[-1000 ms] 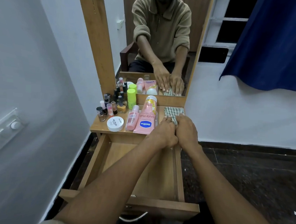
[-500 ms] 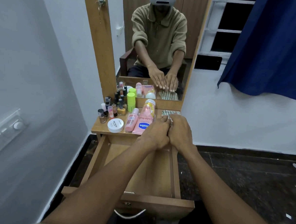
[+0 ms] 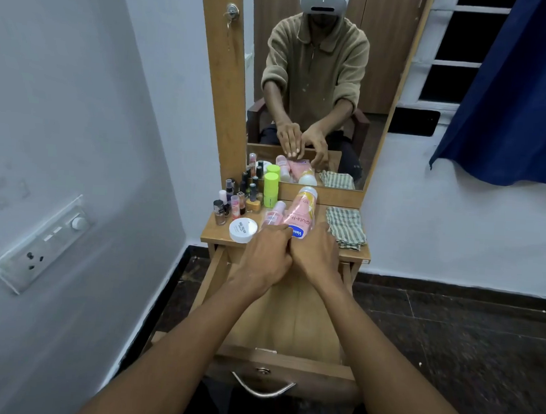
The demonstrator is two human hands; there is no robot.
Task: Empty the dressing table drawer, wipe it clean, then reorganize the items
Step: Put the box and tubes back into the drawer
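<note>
The drawer [image 3: 289,321] stands pulled out, and its wooden floor shows nothing on it between my forearms. On the table top [image 3: 211,231] lie a large pink lotion bottle [image 3: 302,209] and a small pink bottle [image 3: 276,212], both on their sides. My left hand [image 3: 266,255] reaches over the small bottle with fairly straight fingers. My right hand [image 3: 315,255] is at the lotion bottle's near end; in the mirror its fingers curl round that end. A folded striped cloth [image 3: 344,226] lies free to the right of both hands.
A white jar [image 3: 243,230], a green bottle [image 3: 270,190] and several small nail polish bottles [image 3: 233,201] crowd the table's left side. The mirror [image 3: 315,96] rises behind them. A wall with a switch panel [image 3: 41,245] is at left, dark floor at right.
Both hands have left the striped cloth and shifted left onto the pink bottles. The cloth stays folded on the table's right side. The camera has tilted up slightly.
</note>
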